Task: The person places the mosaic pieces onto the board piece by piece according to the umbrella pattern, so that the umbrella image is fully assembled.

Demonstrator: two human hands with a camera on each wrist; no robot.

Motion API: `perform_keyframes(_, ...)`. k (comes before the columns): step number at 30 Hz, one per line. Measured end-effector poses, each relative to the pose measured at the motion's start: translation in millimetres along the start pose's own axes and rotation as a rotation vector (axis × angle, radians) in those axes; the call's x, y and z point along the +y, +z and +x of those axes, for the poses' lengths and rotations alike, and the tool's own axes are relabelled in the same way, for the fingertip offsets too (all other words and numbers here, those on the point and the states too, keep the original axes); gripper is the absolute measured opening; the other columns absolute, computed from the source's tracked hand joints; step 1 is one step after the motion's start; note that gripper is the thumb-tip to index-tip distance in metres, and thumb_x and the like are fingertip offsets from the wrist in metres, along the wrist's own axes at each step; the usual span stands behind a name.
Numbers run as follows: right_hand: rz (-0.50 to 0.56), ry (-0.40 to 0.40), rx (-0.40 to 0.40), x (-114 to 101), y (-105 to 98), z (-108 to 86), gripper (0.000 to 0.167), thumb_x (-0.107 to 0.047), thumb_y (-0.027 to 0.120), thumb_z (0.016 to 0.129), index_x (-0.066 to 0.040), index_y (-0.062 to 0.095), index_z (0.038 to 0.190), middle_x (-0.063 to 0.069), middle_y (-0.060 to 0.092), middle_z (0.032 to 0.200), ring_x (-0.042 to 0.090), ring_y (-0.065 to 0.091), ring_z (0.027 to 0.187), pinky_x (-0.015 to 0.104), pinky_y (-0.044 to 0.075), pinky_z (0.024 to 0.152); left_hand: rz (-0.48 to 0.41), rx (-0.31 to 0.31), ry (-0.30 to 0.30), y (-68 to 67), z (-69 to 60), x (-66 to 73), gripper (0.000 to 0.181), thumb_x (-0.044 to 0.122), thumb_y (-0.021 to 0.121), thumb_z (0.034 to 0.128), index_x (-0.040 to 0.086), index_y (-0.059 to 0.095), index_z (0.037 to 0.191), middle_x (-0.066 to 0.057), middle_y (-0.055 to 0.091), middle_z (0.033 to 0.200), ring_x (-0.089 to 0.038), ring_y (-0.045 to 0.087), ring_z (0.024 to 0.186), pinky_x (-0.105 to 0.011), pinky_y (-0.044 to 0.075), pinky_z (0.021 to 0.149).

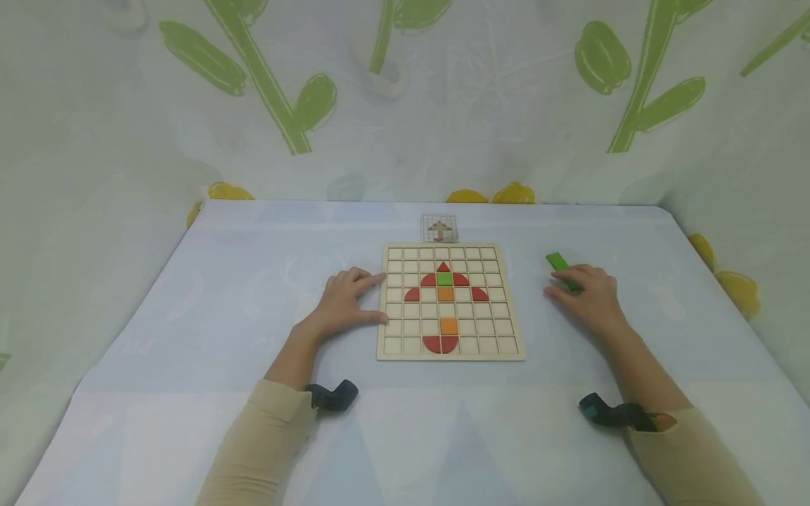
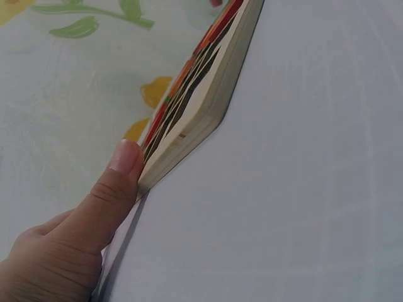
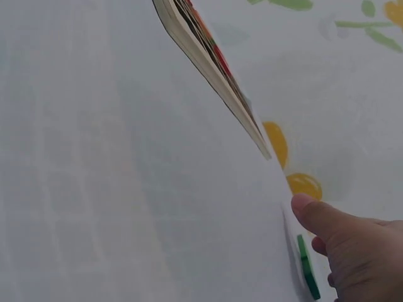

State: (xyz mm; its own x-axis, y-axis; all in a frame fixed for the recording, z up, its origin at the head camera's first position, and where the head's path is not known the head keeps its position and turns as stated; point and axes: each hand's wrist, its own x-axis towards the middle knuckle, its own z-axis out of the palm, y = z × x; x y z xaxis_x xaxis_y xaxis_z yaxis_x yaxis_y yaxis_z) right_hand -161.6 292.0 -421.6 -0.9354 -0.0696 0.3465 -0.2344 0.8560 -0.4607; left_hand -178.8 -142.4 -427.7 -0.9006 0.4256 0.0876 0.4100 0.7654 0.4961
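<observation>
A wooden grid board (image 1: 484, 355) lies flat on the table. Set in it are a red triangle (image 1: 443, 268), a green square (image 1: 445, 279), two orange squares (image 1: 448, 325) and several red rounded pieces (image 1: 433, 344). My left hand (image 1: 342, 302) touches the board's left edge with thumb and index finger spread apart; in the left wrist view its thumb (image 2: 126, 160) rests against that edge. Right of the board, my right hand (image 1: 588, 292) is over green pieces (image 1: 558, 261), thumb and fingers apart. The green pieces (image 3: 306, 267) lie on the table; fingers partly cover them in the head view.
A small picture card (image 1: 439, 229) with a coloured pattern on a grid lies just behind the board. The pale table (image 1: 190, 316) meets a leaf-patterned backdrop (image 1: 493, 105) at the back and sides. Dark wrist bands (image 1: 335, 396) circle both forearms.
</observation>
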Motion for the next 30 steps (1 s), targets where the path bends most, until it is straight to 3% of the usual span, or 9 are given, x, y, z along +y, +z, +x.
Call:
perform_keyframes(6,0.009,0.026,0.036,9,-6,-4.3,0.029,-0.016,0.076,0.077,0.001,0.068,0.100,0.024,0.061,0.108,0.040,0.050,0.100,0.049,0.025,0.079,-0.001,0.004,0.001,-0.2,-0.6,1.2,0.084,0.051,0.079,0.0680,0.019,0.049,0.140,-0.007,0.051,0.118,-0.024,0.044,0.104,-0.042,0.029,0.090)
perform_keyframes(16,-0.031,0.158,0.058,17,-12,-10.1,0.030,-0.024,0.073,0.083,-0.001,0.068,0.102,0.024,0.058,0.114,0.043,0.046,0.102,0.059,0.024,0.088,-0.005,-0.008,-0.003,-0.1,0.0,0.9,0.084,0.052,0.078,0.0683,0.020,0.048,0.140,-0.007,0.050,0.119,-0.025,0.044,0.107,-0.043,0.028,0.093)
perform_keyframes(23,-0.085,0.247,-0.006,14,-13,-10.9,0.040,-0.035,0.067,0.087,-0.001,0.066,0.108,0.025,0.057,0.119,0.044,0.044,0.109,0.061,0.023,0.091,-0.006,-0.006,-0.006,0.2,-0.1,1.2,0.085,0.052,0.078,0.0678,0.020,0.048,0.140,-0.007,0.050,0.118,-0.025,0.044,0.106,-0.042,0.028,0.092)
perform_keyframes(30,-0.064,0.223,0.001,12,-12,-10.4,0.031,-0.026,0.065,0.089,0.000,0.067,0.106,0.027,0.058,0.118,0.044,0.047,0.106,0.059,0.024,0.089,0.000,-0.003,-0.006,-0.6,-0.6,2.3,0.085,0.052,0.079,0.0680,0.020,0.048,0.140,-0.007,0.050,0.119,-0.024,0.043,0.106,-0.042,0.028,0.091)
